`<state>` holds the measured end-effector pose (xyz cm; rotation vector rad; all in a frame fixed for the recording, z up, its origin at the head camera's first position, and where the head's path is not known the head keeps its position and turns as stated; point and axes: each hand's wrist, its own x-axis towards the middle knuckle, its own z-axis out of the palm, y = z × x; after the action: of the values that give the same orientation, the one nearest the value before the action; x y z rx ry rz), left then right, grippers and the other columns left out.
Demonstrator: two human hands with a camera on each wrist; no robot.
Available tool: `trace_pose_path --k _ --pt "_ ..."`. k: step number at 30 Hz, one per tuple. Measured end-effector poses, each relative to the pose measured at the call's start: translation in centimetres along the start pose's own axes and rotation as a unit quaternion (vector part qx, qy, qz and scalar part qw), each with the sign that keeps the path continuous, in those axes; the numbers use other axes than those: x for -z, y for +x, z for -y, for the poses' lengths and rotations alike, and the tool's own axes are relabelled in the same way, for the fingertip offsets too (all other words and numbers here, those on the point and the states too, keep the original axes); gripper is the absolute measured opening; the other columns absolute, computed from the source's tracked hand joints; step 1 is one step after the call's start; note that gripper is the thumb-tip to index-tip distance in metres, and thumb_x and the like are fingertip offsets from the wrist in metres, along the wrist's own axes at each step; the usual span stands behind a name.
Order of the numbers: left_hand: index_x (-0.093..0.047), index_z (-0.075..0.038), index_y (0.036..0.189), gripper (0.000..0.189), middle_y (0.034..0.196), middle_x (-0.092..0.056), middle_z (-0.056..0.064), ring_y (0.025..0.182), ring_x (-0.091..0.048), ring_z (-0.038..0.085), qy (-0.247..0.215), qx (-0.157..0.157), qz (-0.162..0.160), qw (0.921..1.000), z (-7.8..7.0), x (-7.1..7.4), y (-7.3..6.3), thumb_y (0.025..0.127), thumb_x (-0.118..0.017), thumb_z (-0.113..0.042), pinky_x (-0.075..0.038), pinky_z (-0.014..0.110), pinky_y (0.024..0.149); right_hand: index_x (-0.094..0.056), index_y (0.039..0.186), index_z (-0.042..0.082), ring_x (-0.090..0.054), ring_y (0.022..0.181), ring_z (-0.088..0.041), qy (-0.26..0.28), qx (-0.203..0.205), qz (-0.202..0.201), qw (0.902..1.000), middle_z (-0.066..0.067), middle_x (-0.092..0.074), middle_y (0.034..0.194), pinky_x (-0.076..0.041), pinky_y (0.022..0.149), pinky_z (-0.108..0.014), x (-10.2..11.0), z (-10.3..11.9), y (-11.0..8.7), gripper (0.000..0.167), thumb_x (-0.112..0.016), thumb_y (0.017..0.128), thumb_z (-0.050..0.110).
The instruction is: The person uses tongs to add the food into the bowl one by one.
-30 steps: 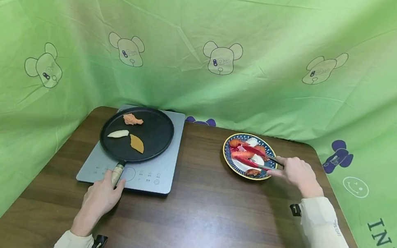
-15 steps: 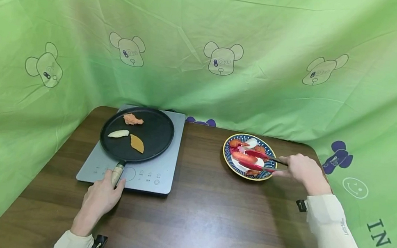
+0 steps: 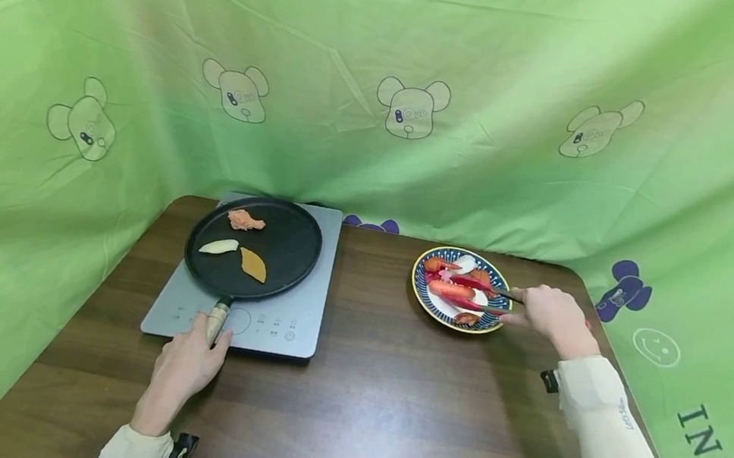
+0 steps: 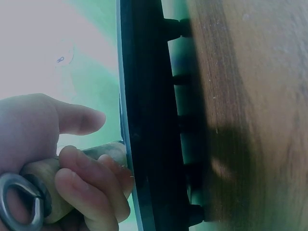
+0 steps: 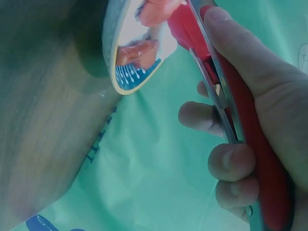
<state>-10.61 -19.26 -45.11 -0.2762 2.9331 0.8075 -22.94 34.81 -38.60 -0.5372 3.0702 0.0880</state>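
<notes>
My left hand (image 3: 188,364) grips the wooden-look handle (image 3: 216,321) of a flat black pan (image 3: 289,250); in the left wrist view, its fingers (image 4: 91,187) curl round the handle near a metal hanging ring (image 4: 21,202). In the pan lie a drumstick (image 3: 245,221), a pale slice (image 3: 219,247) and a tan leaf-shaped piece (image 3: 253,265). My right hand (image 3: 556,313) holds red tongs (image 5: 250,125) over a blue-patterned plate (image 3: 429,304). The tongs' red tips lie on either side of a long orange-red food piece (image 3: 449,289) on the plate.
The pan stands on a silver induction cooker (image 3: 301,320) at the left of the brown wooden table (image 3: 374,398). Other food pieces, such as a small brown one (image 3: 466,318), share the plate. A green printed curtain (image 3: 400,180) hangs close behind and beside the table.
My right hand and the tongs shifted right, then slightly back left. The tongs' tips, wider apart half a second ago, are now closer about the orange-red piece. My left hand has stayed still.
</notes>
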Motion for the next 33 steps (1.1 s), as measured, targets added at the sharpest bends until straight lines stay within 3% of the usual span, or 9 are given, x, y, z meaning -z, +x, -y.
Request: trace_pose_path --k 9,16,20,23,33 --pt "-0.033 0.007 0.124 0.058 0.070 -0.048 0.015 0.053 -0.046 0.027 -0.003 -0.002 0.000 1.0000 0.0 -0.1 -0.1 0.096 -0.045 -0.043 -0.035 0.039 0.046 -0.072 0.108 0.010 -0.062 0.067 -0.035 0.002 0.006 0.010 0.9999 -0.013 -0.065 0.077 -0.046 0.057 -0.053 0.3 0.4 -0.2 0.046 -0.074 0.077 0.044" --pt "-0.033 0.006 0.125 0.059 0.070 -0.048 0.015 0.053 -0.046 0.027 0.000 0.005 -0.002 1.0000 0.1 -0.2 0.1 0.095 -0.045 -0.043 -0.035 0.038 0.046 -0.071 0.107 0.005 -0.062 0.070 -0.038 0.005 0.013 0.008 0.9999 -0.016 -0.065 0.080 -0.046 0.060 -0.054 0.0 0.6 -0.2 0.048 -0.072 0.079 0.044" --pt "-0.032 0.006 0.126 0.059 0.071 -0.048 0.015 0.053 -0.046 0.027 0.000 0.007 0.000 1.0000 0.0 -0.1 0.1 0.095 -0.045 -0.043 -0.035 0.038 0.046 -0.071 0.095 0.008 -0.059 0.063 -0.031 0.015 0.007 0.005 0.9999 -0.009 -0.061 0.071 -0.045 0.058 -0.052 -0.2 0.5 -0.3 0.038 -0.071 0.080 0.044" --pt "-0.032 0.007 0.125 0.060 0.071 -0.048 0.016 0.054 -0.046 0.028 0.001 0.007 0.001 1.0000 -0.1 0.0 0.0 0.096 -0.045 -0.044 -0.035 0.040 0.047 -0.070 0.094 0.008 -0.059 0.063 -0.029 0.030 -0.003 0.011 0.9995 -0.007 -0.060 0.071 -0.045 0.059 -0.053 -0.4 0.4 -0.5 0.038 -0.070 0.081 0.044" --pt "-0.032 0.007 0.126 0.060 0.072 -0.049 0.017 0.054 -0.046 0.028 0.005 0.008 0.000 1.0000 -0.1 -0.1 0.0 0.096 -0.045 -0.043 -0.036 0.040 0.047 -0.064 0.115 0.000 -0.063 0.079 -0.040 0.076 -0.023 -0.004 0.9968 -0.019 -0.066 0.086 -0.046 0.066 -0.055 -1.6 -0.4 -1.6 0.057 -0.067 0.084 0.047"
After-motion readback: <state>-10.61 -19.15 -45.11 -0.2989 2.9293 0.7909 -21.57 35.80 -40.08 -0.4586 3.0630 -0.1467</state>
